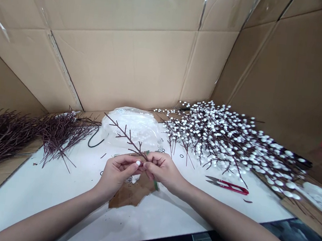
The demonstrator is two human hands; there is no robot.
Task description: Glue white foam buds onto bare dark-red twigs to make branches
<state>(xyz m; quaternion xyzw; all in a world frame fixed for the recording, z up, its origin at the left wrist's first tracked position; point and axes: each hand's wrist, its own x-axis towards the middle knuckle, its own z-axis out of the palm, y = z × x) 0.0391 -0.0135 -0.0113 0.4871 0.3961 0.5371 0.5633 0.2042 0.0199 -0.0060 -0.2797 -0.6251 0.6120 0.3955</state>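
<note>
Between my two hands, over the middle of the white board, is a bare brown artificial twig (125,134) with short side shoots, tilted up to the left. My right hand (163,170) is closed around its lower part. In a pinch between thumb and fingers, my left hand (119,171) has a small white berry (138,163) right beside the twig; whether they touch I cannot tell. Below the hands lies a piece of brown cardboard (132,196) with a few white bits on it. A clear plastic bag of white berries (133,123) sits just behind.
Finished twigs with white berries (214,130) are heaped at the back right. Red-handled thread snips (227,185) lie before them on the white board (55,197). Bundles of bare brown twigs (4,134) are at the left. Cardboard walls (120,66) enclose the back and sides.
</note>
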